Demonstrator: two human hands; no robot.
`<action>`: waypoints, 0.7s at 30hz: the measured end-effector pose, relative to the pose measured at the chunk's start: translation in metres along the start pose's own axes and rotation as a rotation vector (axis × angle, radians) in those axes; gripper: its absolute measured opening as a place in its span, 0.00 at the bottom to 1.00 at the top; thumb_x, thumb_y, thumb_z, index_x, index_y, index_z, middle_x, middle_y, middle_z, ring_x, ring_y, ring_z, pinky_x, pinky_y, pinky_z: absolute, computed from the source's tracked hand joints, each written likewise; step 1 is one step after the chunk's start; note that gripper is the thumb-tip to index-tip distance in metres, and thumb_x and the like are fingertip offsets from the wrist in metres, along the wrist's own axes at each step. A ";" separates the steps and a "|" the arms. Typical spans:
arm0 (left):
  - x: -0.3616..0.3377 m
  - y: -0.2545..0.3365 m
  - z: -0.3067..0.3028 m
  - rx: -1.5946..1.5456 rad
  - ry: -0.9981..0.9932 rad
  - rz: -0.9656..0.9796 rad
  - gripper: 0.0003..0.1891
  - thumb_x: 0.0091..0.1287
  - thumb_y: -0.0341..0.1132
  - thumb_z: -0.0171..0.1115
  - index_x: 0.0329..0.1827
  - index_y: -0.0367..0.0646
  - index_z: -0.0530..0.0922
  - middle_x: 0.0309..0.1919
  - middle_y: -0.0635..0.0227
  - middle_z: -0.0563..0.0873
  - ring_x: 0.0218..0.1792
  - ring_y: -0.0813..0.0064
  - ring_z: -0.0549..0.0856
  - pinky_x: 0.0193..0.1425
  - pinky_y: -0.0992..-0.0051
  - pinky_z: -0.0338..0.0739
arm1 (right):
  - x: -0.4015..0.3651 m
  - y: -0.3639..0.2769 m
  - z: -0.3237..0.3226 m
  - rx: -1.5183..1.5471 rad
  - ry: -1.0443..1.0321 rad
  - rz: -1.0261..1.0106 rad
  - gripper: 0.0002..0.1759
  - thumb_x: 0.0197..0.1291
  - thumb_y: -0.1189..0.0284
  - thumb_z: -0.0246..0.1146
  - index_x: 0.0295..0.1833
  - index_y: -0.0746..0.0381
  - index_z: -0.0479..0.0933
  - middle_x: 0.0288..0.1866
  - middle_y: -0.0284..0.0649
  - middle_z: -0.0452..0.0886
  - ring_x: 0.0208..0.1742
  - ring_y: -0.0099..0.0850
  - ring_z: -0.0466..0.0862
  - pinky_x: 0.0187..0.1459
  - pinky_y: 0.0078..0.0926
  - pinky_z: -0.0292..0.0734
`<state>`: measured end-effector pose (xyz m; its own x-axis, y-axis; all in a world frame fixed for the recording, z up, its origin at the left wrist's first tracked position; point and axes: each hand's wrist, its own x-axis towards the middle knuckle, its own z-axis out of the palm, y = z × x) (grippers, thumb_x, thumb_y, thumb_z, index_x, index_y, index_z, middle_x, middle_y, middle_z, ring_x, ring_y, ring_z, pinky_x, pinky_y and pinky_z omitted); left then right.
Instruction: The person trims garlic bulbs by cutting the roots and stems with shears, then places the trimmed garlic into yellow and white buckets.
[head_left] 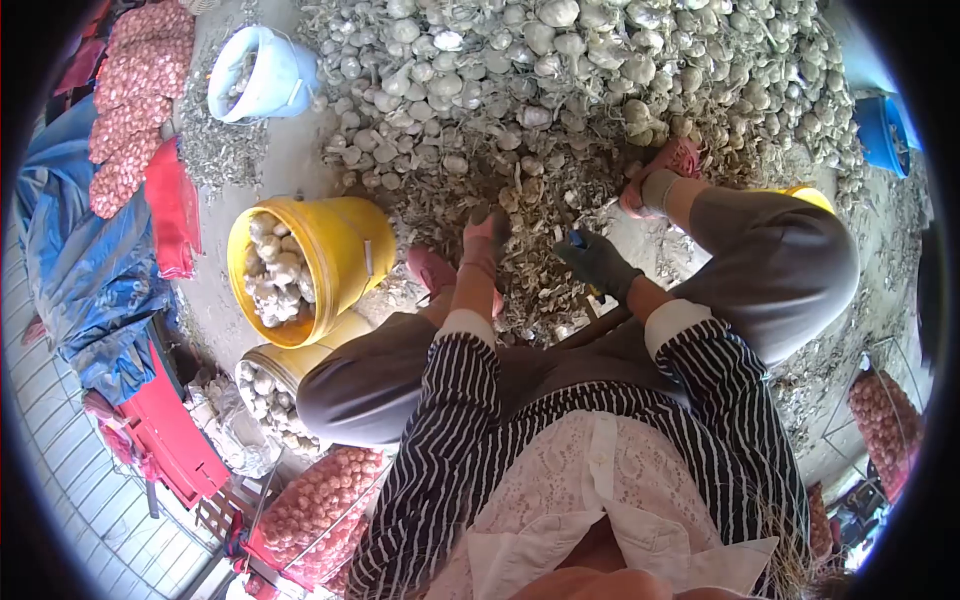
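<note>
My left hand (pixel 485 238), in a pinkish glove with dark fingertips, reaches down to the edge of the garlic pile (pixel 450 85). Its fingers curl downward, and whatever lies under them is hidden. Just beyond the fingertips sits a garlic bulb (pixel 512 200). My right hand (pixel 602 264) wears a dark grey glove and is closed around a small tool (pixel 577 239) whose blue end shows at the fingers; its kind cannot be made out. Beneath and between both hands lie dry stalks and loose garlic skins (pixel 535 265).
On the left a tilted yellow bucket (pixel 375 240) holds garlic bulbs, with a second bucket of bulbs (pixel 265 385) below it. A pale blue bucket (pixel 285 75) stands farther off. Filled net sacks (pixel 325 500) lie around; a blue bucket (pixel 880 138) is at right. My pink shoes (pixel 670 165) flank the work spot.
</note>
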<state>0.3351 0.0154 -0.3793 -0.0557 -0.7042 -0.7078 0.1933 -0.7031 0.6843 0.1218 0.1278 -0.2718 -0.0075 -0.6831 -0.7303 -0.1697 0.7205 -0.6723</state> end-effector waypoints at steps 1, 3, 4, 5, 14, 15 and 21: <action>0.019 -0.013 0.003 0.255 -0.002 0.036 0.14 0.64 0.39 0.63 0.50 0.49 0.78 0.39 0.64 0.82 0.37 0.66 0.82 0.40 0.67 0.78 | 0.005 0.004 0.000 0.030 0.008 -0.001 0.29 0.61 0.50 0.63 0.50 0.68 0.77 0.35 0.44 0.83 0.38 0.33 0.82 0.43 0.33 0.76; 0.028 -0.009 0.030 0.697 0.108 0.044 0.24 0.64 0.39 0.63 0.63 0.49 0.69 0.52 0.60 0.79 0.44 0.62 0.82 0.47 0.65 0.79 | 0.007 0.003 0.005 0.038 0.032 -0.014 0.30 0.60 0.50 0.64 0.52 0.68 0.76 0.37 0.45 0.83 0.39 0.34 0.82 0.45 0.33 0.76; 0.029 -0.003 0.043 1.141 0.228 0.064 0.36 0.65 0.39 0.63 0.76 0.50 0.60 0.65 0.56 0.75 0.51 0.59 0.83 0.53 0.62 0.80 | 0.007 -0.001 0.004 0.036 0.040 -0.008 0.30 0.60 0.50 0.64 0.52 0.68 0.76 0.37 0.45 0.83 0.39 0.34 0.82 0.45 0.33 0.76; 0.019 0.015 0.064 1.232 0.209 -0.190 0.43 0.66 0.41 0.62 0.80 0.53 0.47 0.73 0.53 0.64 0.64 0.53 0.75 0.63 0.56 0.76 | 0.003 -0.009 0.002 0.037 0.044 -0.003 0.30 0.60 0.50 0.64 0.53 0.68 0.76 0.38 0.46 0.83 0.40 0.35 0.82 0.45 0.33 0.76; -0.008 0.015 0.023 0.053 -0.041 0.001 0.25 0.62 0.39 0.69 0.61 0.43 0.74 0.51 0.58 0.84 0.50 0.58 0.84 0.56 0.60 0.80 | -0.005 -0.023 -0.002 -0.093 0.134 -0.170 0.31 0.59 0.52 0.65 0.56 0.66 0.73 0.43 0.49 0.83 0.44 0.44 0.84 0.49 0.37 0.77; -0.018 0.022 0.022 -0.079 -0.069 0.008 0.16 0.63 0.32 0.67 0.53 0.41 0.77 0.47 0.62 0.84 0.46 0.64 0.85 0.51 0.65 0.81 | -0.011 -0.039 -0.007 -0.257 0.122 -0.176 0.31 0.59 0.53 0.66 0.59 0.65 0.72 0.42 0.49 0.83 0.43 0.43 0.84 0.47 0.37 0.78; -0.073 0.059 0.020 -0.132 -0.419 0.165 0.14 0.65 0.27 0.63 0.54 0.45 0.78 0.47 0.66 0.84 0.48 0.69 0.85 0.50 0.71 0.81 | -0.030 -0.061 -0.009 -0.684 0.402 -0.571 0.27 0.55 0.62 0.64 0.57 0.65 0.71 0.36 0.48 0.83 0.37 0.46 0.83 0.41 0.44 0.77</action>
<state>0.3313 0.0236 -0.2836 -0.3990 -0.8039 -0.4411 0.3545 -0.5788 0.7344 0.1239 0.1036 -0.2077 -0.0604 -0.9889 -0.1357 -0.7861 0.1310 -0.6041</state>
